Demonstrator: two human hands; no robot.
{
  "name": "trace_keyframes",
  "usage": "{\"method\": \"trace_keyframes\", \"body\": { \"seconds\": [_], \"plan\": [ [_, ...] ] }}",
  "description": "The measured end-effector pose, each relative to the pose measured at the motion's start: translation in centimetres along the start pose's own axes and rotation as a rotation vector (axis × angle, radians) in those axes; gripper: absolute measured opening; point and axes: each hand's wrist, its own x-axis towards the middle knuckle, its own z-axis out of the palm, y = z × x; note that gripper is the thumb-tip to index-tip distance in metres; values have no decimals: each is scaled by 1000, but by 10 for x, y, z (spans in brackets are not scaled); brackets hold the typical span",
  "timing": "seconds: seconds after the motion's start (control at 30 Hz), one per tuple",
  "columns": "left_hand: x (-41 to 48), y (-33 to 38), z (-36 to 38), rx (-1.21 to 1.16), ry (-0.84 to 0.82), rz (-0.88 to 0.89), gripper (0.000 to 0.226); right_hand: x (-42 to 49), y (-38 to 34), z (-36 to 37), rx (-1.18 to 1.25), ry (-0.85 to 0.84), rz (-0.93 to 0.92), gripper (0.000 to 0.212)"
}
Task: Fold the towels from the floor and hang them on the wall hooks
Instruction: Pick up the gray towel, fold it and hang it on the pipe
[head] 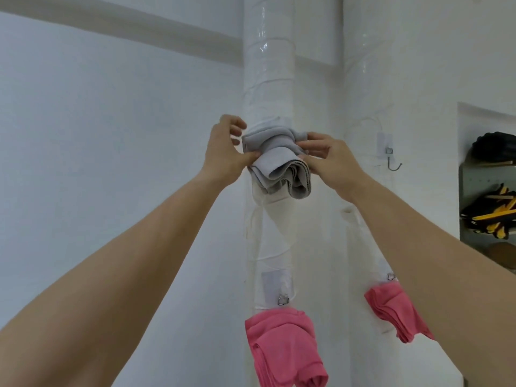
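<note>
I hold the folded grey cloth towel (pixel 279 166) at the centre of the frame, bunched against the white wrapped pillar (pixel 268 65); I cannot see any hook behind it. My left hand (pixel 226 152) pinches its left edge between thumb and curled fingers, and my right hand (pixel 326 160) pinches the right edge. The towel looks soft, light and floppy, so its layers could slide apart. I judge a grip through every layer near the top fold safest.

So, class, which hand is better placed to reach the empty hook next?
Probably the right hand: it pinches the grey towel on the side nearest the empty hook. The left hand grips the towel's far side, so it would have to cross over.
</note>
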Motion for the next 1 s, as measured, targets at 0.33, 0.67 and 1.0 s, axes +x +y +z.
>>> {"method": "trace_keyframes", "body": {
  "seconds": [0.33, 0.67, 1.0],
  "plan": [
    [-9, 10, -2, 85, -145, 93, 16, -10, -26, 7, 22, -102, 65, 35],
    [-12, 14, -4, 336, -225, 270, 44, -8, -32, -3, -119, -153, 174, 19],
    [-25, 21, 11, 278, -242, 252, 55, -13, -19, 0, -285, -243, -62, 51]
  ]
}}
